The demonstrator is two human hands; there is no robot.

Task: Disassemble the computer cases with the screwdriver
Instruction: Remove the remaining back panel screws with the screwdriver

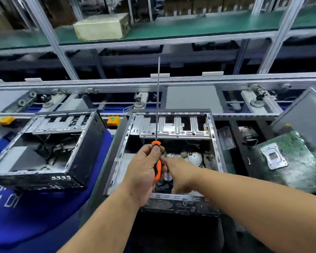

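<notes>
Head view, left to right: an opened case (49,148) lies on a blue cloth (26,207) at the left of the counter, its open side up and cables showing inside. Just right of it, past a yellow button box (113,121), a second case (171,136) lies straight ahead of the person, also open side up, with a perforated metal drive cage across its far end. Further right, a green board (288,161) with a silver socket frame rests at a tilt, and a grey panel (305,115) leans behind it.

The left hand (144,172) hovers over the middle case, its grip curled round the orange-and-black handle of the screwdriver (157,161). The tool's long axis runs nearly upright in the picture: the thin shaft points up and away from the person, its tip well clear of the case and seen against the frame rails beyond. So the working end faces away from the case, which lies below and beyond the hand; I judge the tool must be turned tip-down before it can meet any screw.

The right hand (181,178) reaches in from the right, touching or just beside the left hand at the handle, lower in the case opening. It is blurred, so I cannot tell whether its grip is spread or pinching something. Both forearms are bare and extend forward, converging over the near rim of the middle case.
</notes>
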